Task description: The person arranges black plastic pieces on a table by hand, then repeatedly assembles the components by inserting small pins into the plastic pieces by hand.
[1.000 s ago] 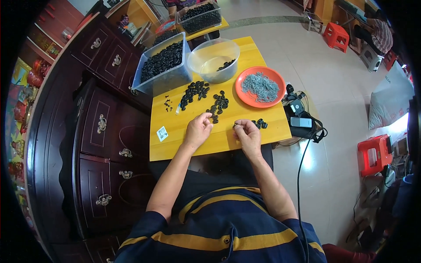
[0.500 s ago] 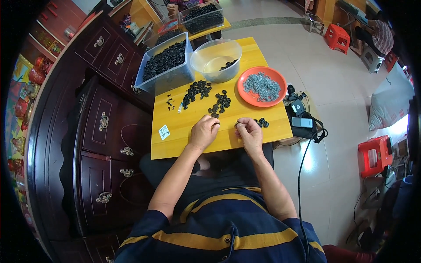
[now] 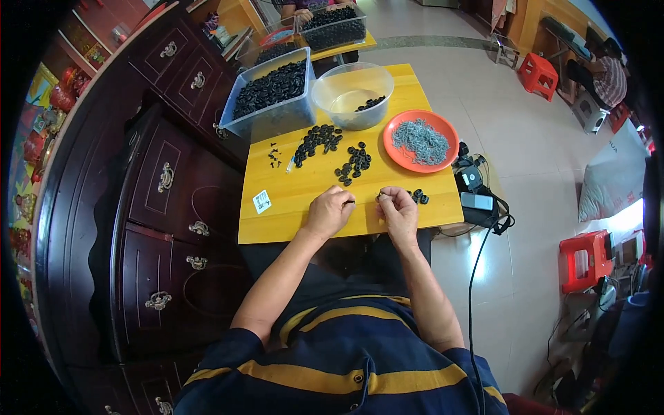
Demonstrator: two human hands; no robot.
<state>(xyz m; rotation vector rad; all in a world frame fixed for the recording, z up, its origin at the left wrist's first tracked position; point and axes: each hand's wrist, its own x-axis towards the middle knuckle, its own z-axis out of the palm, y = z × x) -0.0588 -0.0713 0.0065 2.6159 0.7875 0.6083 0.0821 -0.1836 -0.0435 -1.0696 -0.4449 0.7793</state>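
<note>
Since the earlier frames your two hands have drawn closer together near the table's front edge; little else on the yellow table [image 3: 304, 207] has shifted. Your left hand [image 3: 330, 211] is curled into a loose fist, fingertips pinched, though what it grips is too small to tell. Your right hand [image 3: 398, 207] is likewise closed, pinching a small dark piece [image 3: 379, 197] at its fingertips, just inboard of a small cluster of black parts [image 3: 418, 197] lying beside its knuckles.

Risk, as a judgement: the parts are tiny and you are working near the table edge, so a slipped pinch could drop one into your lap or onto the floor.

Containers ahead of your hands: an orange plate [image 3: 446, 128] heaped with grey metal bits; a clear round bowl [image 3: 339, 86] holding a few black pieces; a clear rectangular bin [image 3: 273, 121] nearly full of black pieces. Loose black piles [image 3: 318, 138] lie between these and your hands.
</note>
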